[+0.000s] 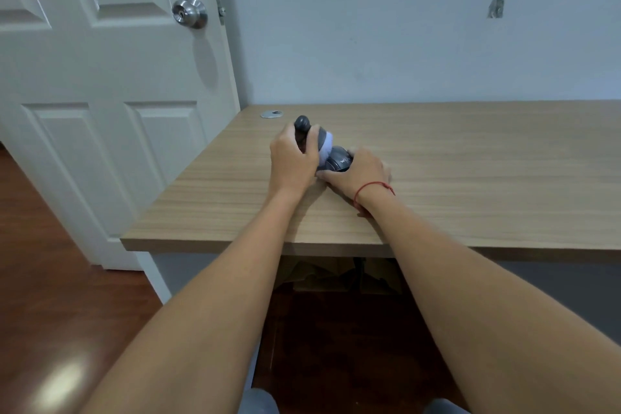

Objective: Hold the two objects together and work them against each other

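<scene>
Now, near the desk's (437,158) ten-o'clock corner, my left hand (293,158) grips the gadget's (327,148) dark handle while my right hand (361,171), at four o'clock, curls over its gray head, both halves joined, work seemingly unfinished.

Wooden desk (470,158), white door (100,77), pale wall (403,27)
</scene>
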